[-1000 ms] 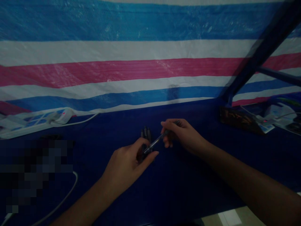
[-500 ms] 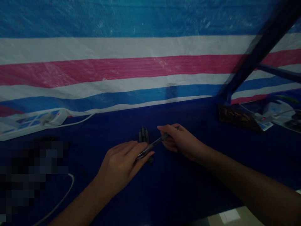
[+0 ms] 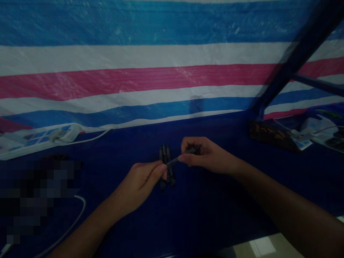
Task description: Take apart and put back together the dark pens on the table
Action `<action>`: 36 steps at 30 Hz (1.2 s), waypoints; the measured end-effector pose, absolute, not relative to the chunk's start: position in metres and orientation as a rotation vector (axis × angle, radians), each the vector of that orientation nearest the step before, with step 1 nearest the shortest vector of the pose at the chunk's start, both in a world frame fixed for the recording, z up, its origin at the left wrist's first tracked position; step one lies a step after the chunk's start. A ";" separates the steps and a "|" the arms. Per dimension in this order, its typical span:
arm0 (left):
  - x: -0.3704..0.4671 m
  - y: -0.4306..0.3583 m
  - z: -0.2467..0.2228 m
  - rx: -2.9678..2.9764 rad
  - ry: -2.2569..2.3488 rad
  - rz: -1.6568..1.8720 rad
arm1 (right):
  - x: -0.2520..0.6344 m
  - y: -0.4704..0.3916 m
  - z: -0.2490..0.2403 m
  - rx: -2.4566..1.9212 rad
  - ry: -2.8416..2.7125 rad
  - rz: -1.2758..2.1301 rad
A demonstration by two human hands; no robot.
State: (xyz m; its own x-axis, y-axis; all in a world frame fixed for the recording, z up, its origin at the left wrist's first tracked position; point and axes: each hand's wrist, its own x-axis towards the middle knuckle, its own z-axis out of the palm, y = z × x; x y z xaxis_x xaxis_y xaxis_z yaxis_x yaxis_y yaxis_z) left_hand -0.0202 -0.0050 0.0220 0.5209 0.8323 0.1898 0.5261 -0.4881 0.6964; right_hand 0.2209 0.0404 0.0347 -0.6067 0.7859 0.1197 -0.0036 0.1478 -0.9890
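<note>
A slim pen is held between my two hands above the dark blue table. My left hand pinches its lower left end between thumb and fingers. Around its dark upper right end, the fingers of my right hand are curled, with the thumb along it. Several dark pens lie side by side on the table, just behind and beneath my left fingertips, which hide part of them.
A white power strip with a cable lies at the back left. Further right are a dark patterned case and a white plug with cables. A striped sheet hangs behind; a blue frame post slants at the right.
My left hand has closed its fingers near the pen's end, uncovering more of the lying pens. My right hand has turned and curled around the other end, and the pen lies flatter.
</note>
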 end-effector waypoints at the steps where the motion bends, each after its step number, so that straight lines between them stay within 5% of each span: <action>1: -0.022 -0.002 0.021 2.202 1.121 0.686 | 0.222 0.043 0.035 -0.761 -1.772 1.513; 36: -0.033 0.015 0.002 2.501 1.201 0.696 | 0.207 0.041 0.003 -0.715 -1.580 1.471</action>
